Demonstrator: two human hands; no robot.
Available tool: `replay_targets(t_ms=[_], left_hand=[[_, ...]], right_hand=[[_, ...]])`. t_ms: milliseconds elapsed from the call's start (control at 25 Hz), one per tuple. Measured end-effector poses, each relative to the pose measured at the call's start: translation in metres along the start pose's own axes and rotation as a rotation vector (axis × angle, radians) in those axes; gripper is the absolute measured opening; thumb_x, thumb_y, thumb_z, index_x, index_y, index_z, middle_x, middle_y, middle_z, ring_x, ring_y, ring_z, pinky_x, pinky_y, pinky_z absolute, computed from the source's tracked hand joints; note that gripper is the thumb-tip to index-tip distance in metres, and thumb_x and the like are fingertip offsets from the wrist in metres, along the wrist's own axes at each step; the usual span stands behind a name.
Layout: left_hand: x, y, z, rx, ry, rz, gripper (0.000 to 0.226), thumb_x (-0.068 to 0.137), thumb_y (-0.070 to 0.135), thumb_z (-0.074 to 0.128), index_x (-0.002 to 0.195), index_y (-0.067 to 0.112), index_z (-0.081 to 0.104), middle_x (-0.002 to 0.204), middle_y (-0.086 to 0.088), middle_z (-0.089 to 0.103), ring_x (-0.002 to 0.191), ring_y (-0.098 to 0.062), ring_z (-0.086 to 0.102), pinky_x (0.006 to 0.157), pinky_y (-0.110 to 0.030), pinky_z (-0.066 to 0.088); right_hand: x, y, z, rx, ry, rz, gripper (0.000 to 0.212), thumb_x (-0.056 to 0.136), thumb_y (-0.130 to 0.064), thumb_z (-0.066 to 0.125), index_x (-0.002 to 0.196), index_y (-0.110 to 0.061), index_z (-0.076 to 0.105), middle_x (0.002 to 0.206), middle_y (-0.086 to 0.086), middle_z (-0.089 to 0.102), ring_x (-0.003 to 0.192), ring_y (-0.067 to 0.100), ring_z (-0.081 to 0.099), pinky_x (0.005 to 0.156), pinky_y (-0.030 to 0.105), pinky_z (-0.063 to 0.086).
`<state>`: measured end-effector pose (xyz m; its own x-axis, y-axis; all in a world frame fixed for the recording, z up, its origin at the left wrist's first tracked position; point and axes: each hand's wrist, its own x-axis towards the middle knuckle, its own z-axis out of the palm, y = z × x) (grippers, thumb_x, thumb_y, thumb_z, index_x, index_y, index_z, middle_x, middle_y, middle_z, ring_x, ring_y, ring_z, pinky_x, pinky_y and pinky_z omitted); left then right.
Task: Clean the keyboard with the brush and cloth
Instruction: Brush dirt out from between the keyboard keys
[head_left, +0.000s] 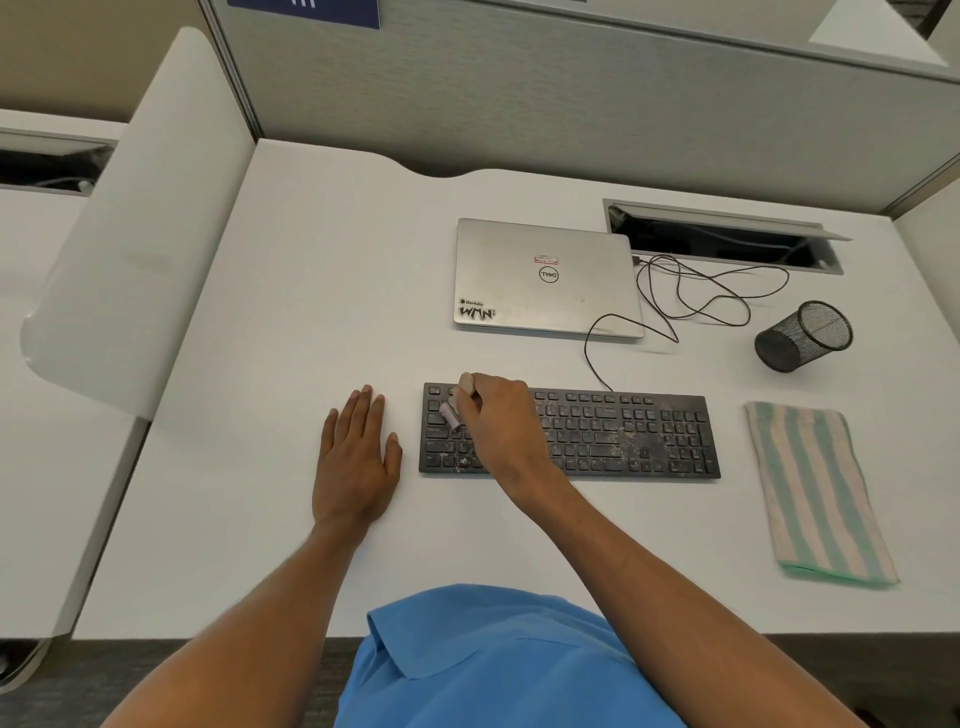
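From the head view, your right hand (498, 421) hovers over the left end of the black, dust-speckled flat keyboard (623, 436), fingers curled tight round a small brush with a pale handle and pinkish bristles (450, 415). The bristles point down onto the keys at the far-left corner of the keyboard, and the handle's tip pokes out above your knuckles. The keyboard lies square on the white desk (260, 338), near the middle. Pale grit shows mostly across its centre and right keys.

Your left hand (356, 457) lies flat on the desk just left of the keyboard, fingers straight and together, holding nothing and apart from the keyboard's edge.

The folded cloth with green and cream stripes (815, 493) rests on the desk to the right of the keyboard, untouched.

Farther back, a closed silver laptop with stickers on its lid (545, 278) sits beyond the keyboard. A thin black cable (701, 296) loops from its right side, and another run reaches the keyboard's far edge. A black mesh cup (802, 336) sits at the far right, beside the cable loops
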<state>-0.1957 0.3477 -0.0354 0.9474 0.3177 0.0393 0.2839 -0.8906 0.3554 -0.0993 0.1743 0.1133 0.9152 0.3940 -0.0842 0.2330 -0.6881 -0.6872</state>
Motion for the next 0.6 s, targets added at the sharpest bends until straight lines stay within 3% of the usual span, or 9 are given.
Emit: replay_targets(t_ms=[120,240,400,600], left_hand=[[0.000,0.000,0.000,-0.007,0.001,0.000,0.065,0.105,0.040,0.029,0.163,0.011,0.033,0.173,-0.006,0.026,0.161,-0.020,0.018,0.132,-0.046,0.011],[0.000,0.000,0.000,-0.009,0.001,0.002,0.065,0.104,0.039,0.029,0.163,0.010,0.033,0.173,-0.007,0.027,0.161,-0.020,0.019,0.132,-0.046,0.012],[0.000,0.000,0.000,-0.006,0.007,0.005,0.065,0.105,0.039,0.028,0.163,0.010,0.034,0.172,-0.007,0.028,0.161,-0.021,0.020,0.132,-0.046,0.012],[0.000,0.001,0.000,-0.009,0.006,0.003,0.065,0.104,0.039,0.029,0.163,0.010,0.034,0.173,-0.007,0.027,0.161,-0.020,0.019,0.132,-0.045,0.011]], right_hand=[[0.001,0.006,0.001,-0.039,0.010,0.022,0.035,0.100,-0.024,0.046,0.066,-0.013,0.045,0.059,0.000,0.055,0.060,0.023,0.056,0.056,0.041,0.043],[-0.001,0.008,-0.006,-0.054,-0.002,0.035,0.035,0.101,-0.018,0.050,0.068,-0.008,0.050,0.058,-0.005,0.052,0.054,0.005,0.049,0.053,0.031,0.032],[0.002,0.003,-0.011,-0.021,0.003,0.037,0.033,0.100,-0.017,0.049,0.070,-0.005,0.055,0.057,-0.006,0.058,0.046,0.002,0.045,0.050,0.024,0.035],[0.000,0.007,-0.009,-0.006,0.015,0.045,0.036,0.103,-0.018,0.049,0.069,-0.004,0.054,0.058,-0.005,0.058,0.054,-0.013,0.053,0.049,0.022,0.036]])
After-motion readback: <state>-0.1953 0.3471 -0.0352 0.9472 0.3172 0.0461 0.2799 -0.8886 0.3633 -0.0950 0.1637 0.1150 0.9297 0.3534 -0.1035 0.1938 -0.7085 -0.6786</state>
